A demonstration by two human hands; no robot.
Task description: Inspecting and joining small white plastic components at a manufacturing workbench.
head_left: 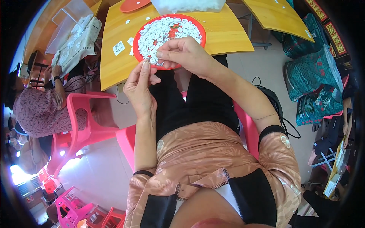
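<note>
A: Where are the white pieces [154,34]?
B: Spread over the red plate [203,38], top centre of the frame, on the yellow table [228,34].
A: And the fingers?
B: The left hand [142,83] has thumb and forefinger tips close together at the plate's lower left edge. The right hand [186,55] has a narrow pinch just beside it, over the lower part of the plate. I can't tell what either one grips; it's too small.
A: Anything in the way?
B: The right hand hides some of the plate's lower right. Above it stands a clear tub [218,7], with an orange plate [134,4] to its left.
A: Further out?
B: Green bags [311,72] are piled at the right, near a black bag [270,98]. At the left, a person in a patterned top [45,110] sits on a pink chair [81,114].
</note>
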